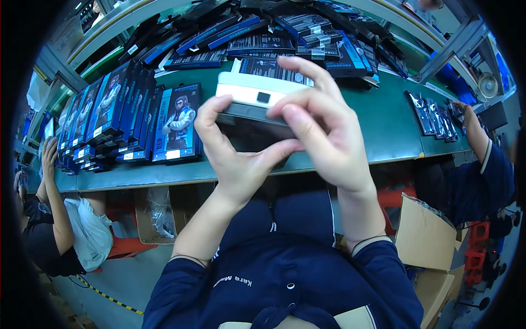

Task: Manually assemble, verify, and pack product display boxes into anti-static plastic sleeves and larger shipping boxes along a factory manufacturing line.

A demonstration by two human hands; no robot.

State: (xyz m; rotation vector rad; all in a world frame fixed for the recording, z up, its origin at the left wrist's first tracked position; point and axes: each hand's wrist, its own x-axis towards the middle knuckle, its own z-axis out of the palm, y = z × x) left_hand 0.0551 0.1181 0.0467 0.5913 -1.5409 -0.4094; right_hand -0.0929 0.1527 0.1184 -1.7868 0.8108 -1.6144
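Observation:
Above the table's near edge I hold a black-and-white box [241,94] with both hands. Its white edge faces up and has a small dark square on it. Below that edge runs a dark side, partly in shadow. My left hand [233,156] grips the box's left end, thumb underneath and fingers bent over the corner. On the right end, my right hand [334,134] presses thumb and index finger against the white edge, with another finger raised behind it. The right end of the box is covered by that hand.
Blue-black printed boxes [178,123] stand in rows at the left of the green table [389,115]. A loose heap of similar boxes [312,33] lies at the back. Dark plastic-wrapped packs [430,115] lie at the right. Co-workers' hands [49,156] show on both sides. An opened cardboard carton [424,230] stands lower right.

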